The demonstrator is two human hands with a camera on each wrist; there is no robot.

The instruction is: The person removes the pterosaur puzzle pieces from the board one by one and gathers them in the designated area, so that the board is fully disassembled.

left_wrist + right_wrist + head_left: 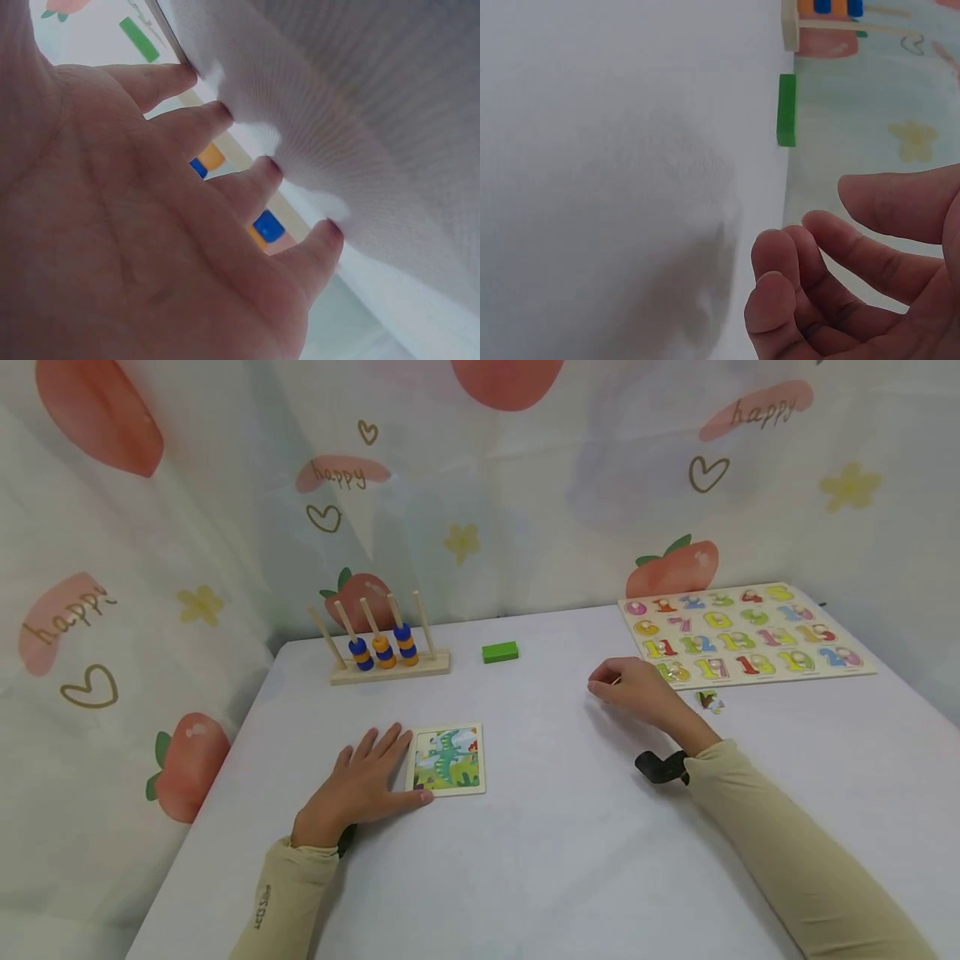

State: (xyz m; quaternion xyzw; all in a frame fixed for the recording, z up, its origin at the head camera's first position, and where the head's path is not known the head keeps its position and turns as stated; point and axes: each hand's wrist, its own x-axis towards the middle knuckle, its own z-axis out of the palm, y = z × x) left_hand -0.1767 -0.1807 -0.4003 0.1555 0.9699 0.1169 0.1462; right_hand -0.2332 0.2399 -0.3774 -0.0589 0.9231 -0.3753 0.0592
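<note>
A small square dinosaur puzzle (447,760) in a pale wooden frame lies left of centre on the table. My left hand (362,789) rests on the cloth with fingers spread, index finger and thumb at the puzzle's left and lower edges. In the left wrist view, the fingertips (330,232) press the white cloth. My right hand (633,689) hovers over the table to the right, fingers loosely bent; the right wrist view shows a gap between thumb (900,206) and index finger, with nothing held. Just beyond that wrist lies a small loose puzzle piece (708,701).
A wooden bead counter (390,672) with blue and orange rings on pegs stands at the back left. To its right lies a green block (500,652). A number puzzle board (832,674) fills the back right. Behind hangs a printed curtain (525,485).
</note>
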